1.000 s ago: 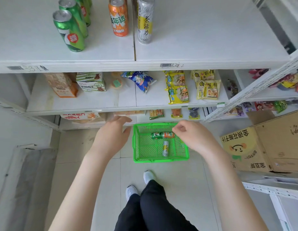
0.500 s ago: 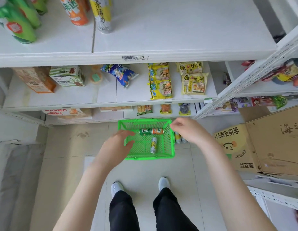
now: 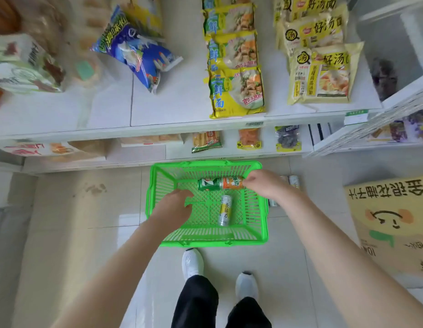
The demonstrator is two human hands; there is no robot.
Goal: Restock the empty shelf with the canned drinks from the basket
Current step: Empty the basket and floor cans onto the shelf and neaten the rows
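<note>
**Pick-up step of one restocking cycle, seen from above.** The green basket (image 3: 229, 235) stands on the floor at the foot of the shelving, just ahead of your shoes (image 3: 192, 263).

- **Cans:** Three canned drinks lie on their sides in the basket. A green can (image 3: 208, 185) and an orange can (image 3: 231, 183) lie end to end along the far wall. A silver-and-yellow can (image 3: 225, 210) lies apart from them near the middle.
- **Right hand:** Your right hand (image 3: 263, 185) is down at the orange can's right end. Its fingers (image 3: 249, 181) are curled and meet the can, but this angle does not show whether they have closed on it.
- **Left hand:** Your left hand (image 3: 173, 208) hangs over the basket's left half with fingers loosely bent, holding nothing and touching no can.
- **Shelving:** The boards in view carry noodle packets (image 3: 236, 91) and snack bags. The empty shelf you are to fill lies outside the frame.
- **Floor:** Further cans (image 3: 293, 181) lie just beside the basket, partly hidden by your right wrist.

You appear to be at the grasp, with all three basket cans yet to go up. The next move calls for a grip round the orange can's body rather than its end, since a can on its side is likely to roll. The green can touches it and may shift as you lift, and your left hand is well placed to take that one. Each can should then clear the basket wall and be turned upright before you raise it.
</note>
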